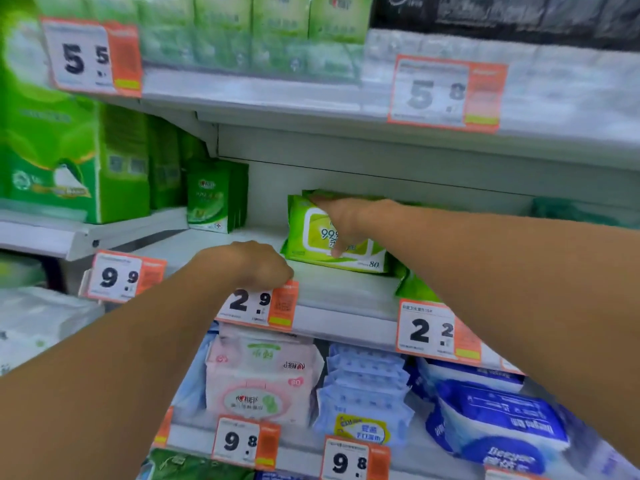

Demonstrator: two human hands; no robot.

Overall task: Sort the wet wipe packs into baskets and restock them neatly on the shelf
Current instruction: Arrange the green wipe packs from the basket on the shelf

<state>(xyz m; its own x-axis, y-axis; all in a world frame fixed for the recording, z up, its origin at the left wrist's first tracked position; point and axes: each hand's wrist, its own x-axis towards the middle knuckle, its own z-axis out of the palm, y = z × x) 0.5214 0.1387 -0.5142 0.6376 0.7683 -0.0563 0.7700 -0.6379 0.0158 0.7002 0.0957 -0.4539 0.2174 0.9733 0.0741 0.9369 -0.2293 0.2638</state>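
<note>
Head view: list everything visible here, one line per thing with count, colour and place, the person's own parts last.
large wipe pack: one, lime green, leaning upright on middle shelf, under right hand.
small green packs: several, green, middle shelf, left of it.
green boxes: count unclear, left shelf.
pale green packs: a row, top shelf.
pink packs: stacked, lower shelf.
light blue packs: stacked, right of pink.
dark blue pack: lower right.
price tags: seven, white and orange, shelf edges.
left hand: rests on shelf edge by the 2.9 tag.
right hand: grips large wipe pack.
</note>
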